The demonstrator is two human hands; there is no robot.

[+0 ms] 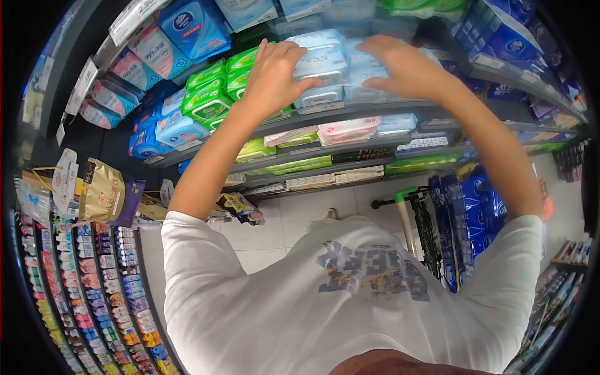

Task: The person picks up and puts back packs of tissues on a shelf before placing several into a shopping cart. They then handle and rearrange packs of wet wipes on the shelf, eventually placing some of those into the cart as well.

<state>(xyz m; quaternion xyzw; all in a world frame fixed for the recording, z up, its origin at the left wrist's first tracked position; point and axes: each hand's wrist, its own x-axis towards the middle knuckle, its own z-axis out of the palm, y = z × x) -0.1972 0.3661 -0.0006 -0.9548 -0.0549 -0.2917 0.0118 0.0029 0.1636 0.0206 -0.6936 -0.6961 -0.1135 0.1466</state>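
Two neighbouring stacks of light blue wet wipe packs stand on the shelf (312,115) before me: a left stack (326,62) and a right stack (359,76). My left hand (278,75) lies along the left side of the left stack, thumb over its front and fingers stretched out. At the right stack, my right hand (409,67) has its fingers and thumb apart, reaching over the packs' top and front. Green wipe packs (207,100) sit beside my left hand, partly covered by it.
Blue and white packs (178,128) fill the shelf's left end. Below, a lower shelf carries pink wipe packs (350,130). A trolley with a green handle (406,192) and blue packages (478,206) stands at my right. Hanging goods (103,190) jut out at left.
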